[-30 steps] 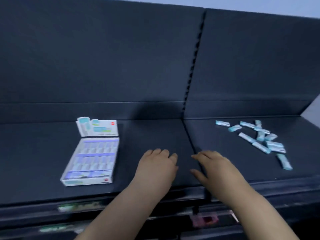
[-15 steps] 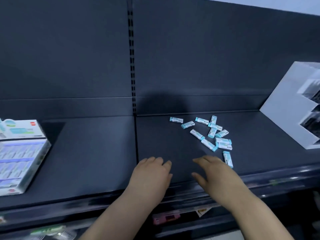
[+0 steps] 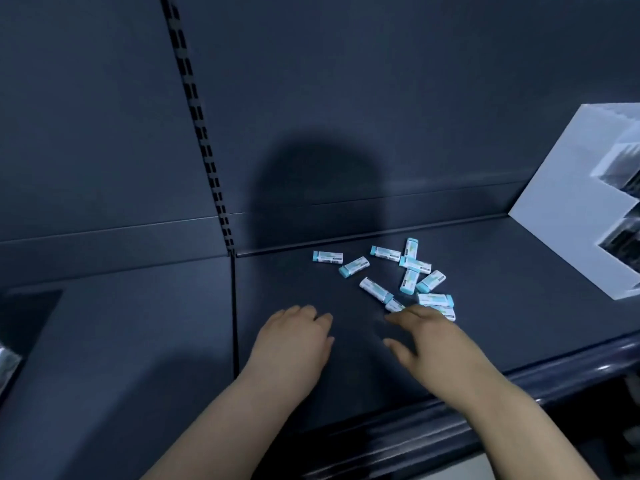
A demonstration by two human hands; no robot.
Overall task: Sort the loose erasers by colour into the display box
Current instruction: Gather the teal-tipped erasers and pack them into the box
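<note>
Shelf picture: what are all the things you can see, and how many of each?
erasers: at least eleven, white with light-blue ends, loose heap on the right shelf panel
white stepped stand: one, white, far right, partly out of frame
shelf: one, dark blue-grey, under everything
slotted upright: one, black, back wall, left of centre
pale object: one, left edge, too cut off to identify
left hand: one, palm down over the shelf, holds nothing
right hand: one, palm down, fingertips at the heap's near edge
</note>
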